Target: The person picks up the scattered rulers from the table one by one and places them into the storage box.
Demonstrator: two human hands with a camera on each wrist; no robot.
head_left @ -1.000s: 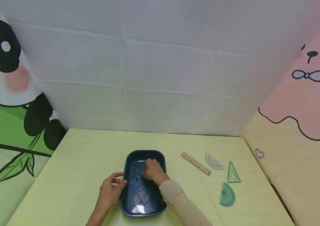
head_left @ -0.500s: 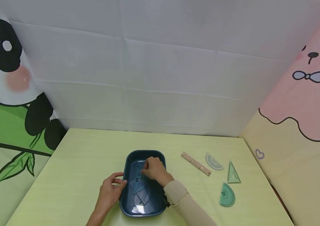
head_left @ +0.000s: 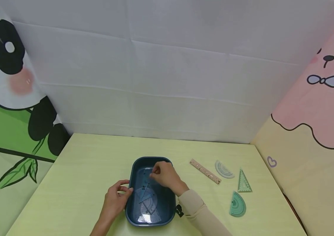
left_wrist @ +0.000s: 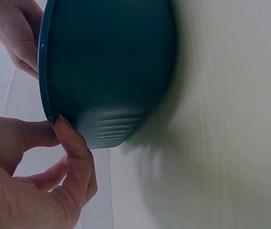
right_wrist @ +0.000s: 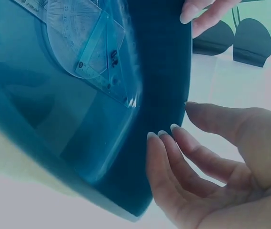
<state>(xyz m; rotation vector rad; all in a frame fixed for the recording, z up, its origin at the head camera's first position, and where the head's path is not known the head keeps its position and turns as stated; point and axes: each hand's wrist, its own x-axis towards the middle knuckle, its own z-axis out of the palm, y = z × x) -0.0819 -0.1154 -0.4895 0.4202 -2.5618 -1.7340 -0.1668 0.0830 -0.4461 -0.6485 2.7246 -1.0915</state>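
Observation:
A dark blue tray (head_left: pixel 152 225) stands on the table, its rim (left_wrist: pixel 43 71) pinched between thumb and finger of my left hand (head_left: pixel 113 202) at the left side. Over the tray's far right part is my right hand (head_left: pixel 168 178); in the right wrist view this hand (right_wrist: pixel 264 143) has bent fingers apart from the thumb, nothing visible between them. Inside the tray lie a clear triangle (right_wrist: pixel 88 52), a clear protractor (right_wrist: pixel 61 47) and part of a ruler (right_wrist: pixel 33 5), overlapping near one end in the head view.
Right of the tray on the table lie a pinkish ruler (head_left: pixel 205 171), a clear protractor (head_left: pixel 224 169), a green triangle (head_left: pixel 244 183) and a green protractor (head_left: pixel 237 205). A white sheet (head_left: pixel 161 82) hangs behind, with patterned side walls.
My right hand has moved a little to the right and up, away from the tray's floor. The left hand stays at the rim, and the things in the tray have not visibly moved.

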